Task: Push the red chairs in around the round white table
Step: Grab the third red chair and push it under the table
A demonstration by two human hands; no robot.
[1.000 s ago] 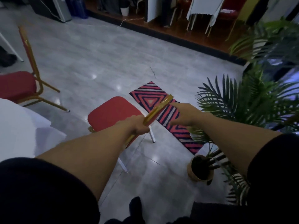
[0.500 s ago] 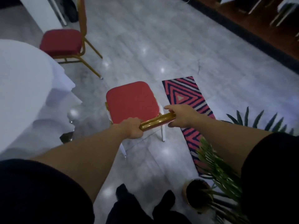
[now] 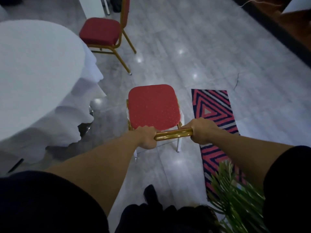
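Observation:
A red chair (image 3: 152,106) with a gold frame stands on the grey floor just in front of me, its seat facing away. My left hand (image 3: 146,137) and my right hand (image 3: 202,130) both grip the gold top rail of its backrest, one at each end. The round white table (image 3: 33,68) with a draped cloth fills the left side; a gap of floor lies between it and the held chair. A second red chair (image 3: 100,31) stands farther back, next to the table's edge.
A red and navy striped rug (image 3: 213,115) lies on the floor right of the chair. A green potted plant (image 3: 235,199) sits at the lower right near my right arm. My dark shoes (image 3: 151,194) are below the chair. A dark raised floor edge (image 3: 272,32) runs at the upper right.
Both hands kept their grip on the backrest. The chair turned so its seat now points straight away from me, and the table and second chair came further into view on the left.

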